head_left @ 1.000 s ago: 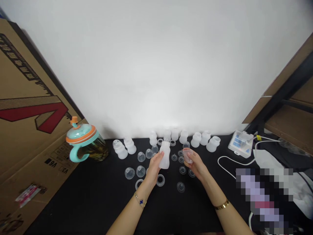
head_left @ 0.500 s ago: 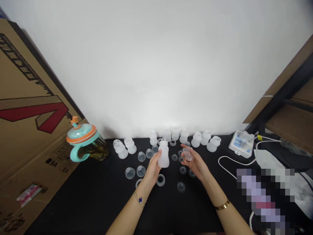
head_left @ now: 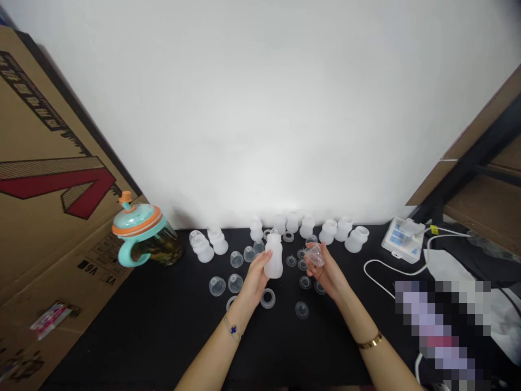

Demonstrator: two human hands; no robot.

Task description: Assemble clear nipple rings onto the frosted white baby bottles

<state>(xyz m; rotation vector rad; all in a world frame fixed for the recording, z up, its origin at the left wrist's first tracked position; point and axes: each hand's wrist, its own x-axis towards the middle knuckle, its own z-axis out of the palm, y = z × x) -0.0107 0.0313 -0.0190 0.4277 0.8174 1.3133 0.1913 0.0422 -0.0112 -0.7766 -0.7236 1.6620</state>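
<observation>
My left hand (head_left: 257,274) is closed round a white baby bottle (head_left: 274,258) with a clear nipple on its top, held upright above the black table. In my right hand (head_left: 325,274) is a clear dome-shaped bottle cap (head_left: 315,254), tilted between the fingers. Several clear caps (head_left: 236,283) lie left of the bottle, and several clear nipples (head_left: 302,310) lie near my right hand. A collar ring (head_left: 267,298) rests just below the bottle. Two capped bottles (head_left: 202,247) stand at the left, and several open bottles (head_left: 328,232) line the wall.
A big lidded jug (head_left: 146,236) with a turquoise handle stands at the left, before a cardboard box (head_left: 52,190). To the right are a white power strip (head_left: 402,241), a looping white cable (head_left: 376,262) and a crumpled white bag (head_left: 451,266).
My right hand has turned the clear cap, so that it now tilts with its opening in another direction. The left hand and its bottle are nearly still.
</observation>
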